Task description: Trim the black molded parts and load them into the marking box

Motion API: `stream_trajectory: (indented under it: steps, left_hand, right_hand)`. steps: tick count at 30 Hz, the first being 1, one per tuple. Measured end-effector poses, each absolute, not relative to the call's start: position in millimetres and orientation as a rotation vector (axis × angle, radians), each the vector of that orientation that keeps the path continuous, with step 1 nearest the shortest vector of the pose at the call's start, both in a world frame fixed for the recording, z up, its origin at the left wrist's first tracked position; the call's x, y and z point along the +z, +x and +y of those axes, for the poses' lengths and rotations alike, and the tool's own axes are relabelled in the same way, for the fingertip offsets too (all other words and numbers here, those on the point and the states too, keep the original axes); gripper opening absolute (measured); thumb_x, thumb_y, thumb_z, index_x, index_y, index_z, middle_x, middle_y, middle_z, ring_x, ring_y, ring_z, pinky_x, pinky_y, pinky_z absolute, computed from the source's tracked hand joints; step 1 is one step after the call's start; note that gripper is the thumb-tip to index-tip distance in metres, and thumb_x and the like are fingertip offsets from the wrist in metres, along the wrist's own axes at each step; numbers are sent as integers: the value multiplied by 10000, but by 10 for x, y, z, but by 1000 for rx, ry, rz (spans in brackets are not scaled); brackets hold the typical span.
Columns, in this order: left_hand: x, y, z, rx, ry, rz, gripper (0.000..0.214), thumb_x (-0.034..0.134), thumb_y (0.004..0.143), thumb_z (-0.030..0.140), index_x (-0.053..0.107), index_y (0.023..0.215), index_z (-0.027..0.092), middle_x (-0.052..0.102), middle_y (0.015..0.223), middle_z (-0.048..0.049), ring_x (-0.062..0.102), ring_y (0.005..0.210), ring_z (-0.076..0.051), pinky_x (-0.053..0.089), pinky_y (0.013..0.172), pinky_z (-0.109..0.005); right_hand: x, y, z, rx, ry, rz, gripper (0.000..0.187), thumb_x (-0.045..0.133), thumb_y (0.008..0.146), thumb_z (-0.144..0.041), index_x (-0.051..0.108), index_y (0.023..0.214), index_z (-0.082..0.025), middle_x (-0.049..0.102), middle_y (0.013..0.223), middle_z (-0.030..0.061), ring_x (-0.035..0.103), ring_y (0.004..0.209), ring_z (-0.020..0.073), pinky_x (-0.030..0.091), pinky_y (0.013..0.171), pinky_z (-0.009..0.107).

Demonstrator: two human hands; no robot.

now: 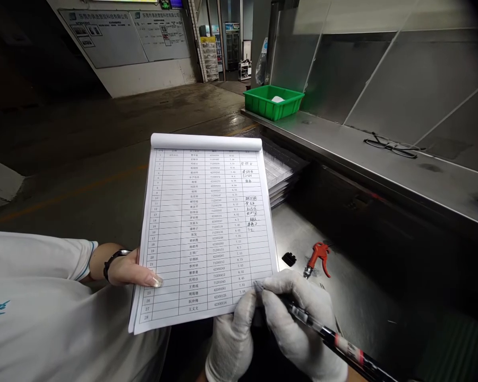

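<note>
The clipboard sheet (207, 228), centre frame, is pinched by the bare left hand (133, 269); the gloved right hand (279, 318) has fingers clamped on a pen (322, 331). The green bin (273, 102) on the table (382, 159), upper right, holds something white, hard to make out.

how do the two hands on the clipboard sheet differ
The left hand is bare, with a dark wristband, and holds the list sheet by its left edge, thumb lying flat on the paper. The right hand wears a white glove and grips a pen, its tip at the sheet's lower right edge. Both touch the lower part of the same sheet.
</note>
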State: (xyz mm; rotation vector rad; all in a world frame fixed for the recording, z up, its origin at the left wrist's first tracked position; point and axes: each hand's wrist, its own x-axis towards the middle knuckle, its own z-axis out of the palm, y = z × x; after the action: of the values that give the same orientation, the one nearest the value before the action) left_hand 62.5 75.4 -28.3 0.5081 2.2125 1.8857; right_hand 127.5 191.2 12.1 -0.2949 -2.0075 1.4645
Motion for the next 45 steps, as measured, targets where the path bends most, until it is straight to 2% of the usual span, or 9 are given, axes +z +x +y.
stream_trajectory:
  steps: [8, 18, 21, 24, 30, 41, 45]
  left_hand:
    - [-255, 620, 799, 1917, 511, 2196, 365, 612, 969, 429, 681, 1311, 322, 616, 1463, -25, 535, 1409, -259, 467, 1214, -434]
    - [-268, 652, 785, 1918, 475, 2165, 389, 611, 972, 421, 660, 1340, 304, 627, 1449, -30, 462, 1467, -265, 329, 1297, -486]
    - [-252, 658, 799, 1922, 478, 2150, 370, 603, 977, 416, 673, 1323, 305, 641, 1432, -29, 487, 1448, -259, 358, 1285, -475]
    - [-234, 655, 821, 1925, 486, 2143, 361, 608, 973, 415, 683, 1309, 305, 639, 1434, -29, 510, 1430, -257, 385, 1272, -467]
    - [-232, 658, 826, 1906, 462, 2172, 368, 629, 961, 404, 680, 1310, 300, 638, 1435, -29, 486, 1448, -271, 331, 1296, -487]
    - [-187, 664, 856, 1920, 436, 2170, 362, 634, 950, 445, 704, 1262, 274, 651, 1407, -47, 520, 1416, -292, 381, 1269, -508]
    - [-183, 664, 864, 1920, 456, 2128, 339, 612, 960, 423, 685, 1278, 330, 693, 1338, -17, 504, 1430, -294, 370, 1278, -522]
  right_hand:
    - [149, 1278, 1970, 1481, -296, -2065, 65, 620, 923, -162, 605, 892, -217, 571, 655, -54, 533, 530, 81, 454, 507, 209]
    - [168, 1296, 1960, 1486, -289, -2063, 117, 614, 890, -114, 614, 848, -223, 581, 625, -44, 521, 502, 102, 429, 475, 245]
    - [186, 1309, 1967, 1482, -298, -2059, 122, 601, 904, -110, 614, 871, -226, 603, 642, -38, 549, 521, 105, 465, 494, 242]
    - [184, 1316, 1985, 1511, -284, -2067, 93, 616, 910, -135, 636, 894, -225, 610, 661, -30, 543, 523, 108, 450, 489, 250]
    - [180, 1324, 1993, 1508, -299, -2068, 89, 615, 924, -152, 652, 910, -231, 601, 660, -36, 539, 533, 108, 442, 499, 248]
    - [186, 1346, 2014, 1533, -254, -2058, 98, 585, 943, -134, 630, 927, -219, 597, 672, -34, 550, 538, 100, 465, 500, 232]
    - [180, 1350, 2018, 1527, -260, -2062, 90, 590, 941, -145, 635, 907, -214, 592, 666, -24, 531, 532, 107, 445, 490, 248]
